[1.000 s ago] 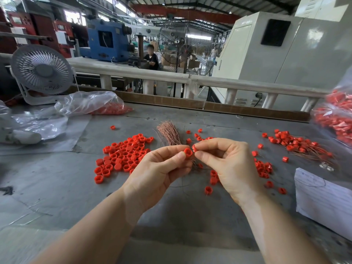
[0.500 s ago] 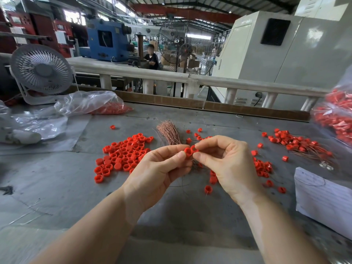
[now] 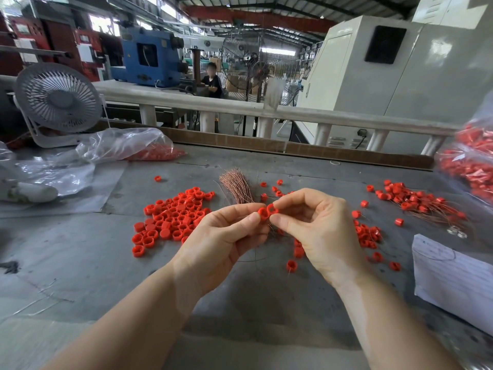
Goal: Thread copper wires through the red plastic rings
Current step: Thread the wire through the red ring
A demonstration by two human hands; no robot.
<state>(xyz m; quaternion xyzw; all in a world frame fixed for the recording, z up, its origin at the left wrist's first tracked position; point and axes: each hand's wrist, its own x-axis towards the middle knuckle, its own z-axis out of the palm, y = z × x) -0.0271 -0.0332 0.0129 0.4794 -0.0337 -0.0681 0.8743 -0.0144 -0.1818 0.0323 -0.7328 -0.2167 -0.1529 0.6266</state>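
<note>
Left hand point(image 3: 221, 236): raised above the table, thumb and forefinger pinching a red ring point(image 3: 262, 213); the other fingers curl under.
Right hand point(image 3: 317, 231): raised opposite the left hand, thumb and forefinger pinching a second red ring point(image 3: 272, 209); the remaining fingers curl loosely.
Held rings: side by side and touching, between the two sets of fingertips.
Wire in hands: thin dark strands hang below the fingertips; whether one passes through either held ring cannot be told.
Copper wire bundle point(image 3: 237, 186): a fanned tuft lying on the table just beyond the hands.
Loose ring pile point(image 3: 173, 217): a dense heap of red rings on the table, left of the left hand.
Scattered rings point(image 3: 368, 236): smaller groups on the table, right of and below the right hand.
Wired rings point(image 3: 418, 202): a cluster of red rings with copper strands trailing from them, farther right of the right hand.
Table point(image 3: 66, 263): grey, scuffed surface under both hands.
Plastic bag, left point(image 3: 125, 145): clear, holding red rings, beyond and left of the left hand.
Plastic bag, right point(image 3: 472, 161): clear, full of red rings, at the far right edge.
Paper sheet point(image 3: 450, 273): white, lying right of the right forearm.
Desk fan point(image 3: 57, 98): white, standing at the far left beyond the hands.
</note>
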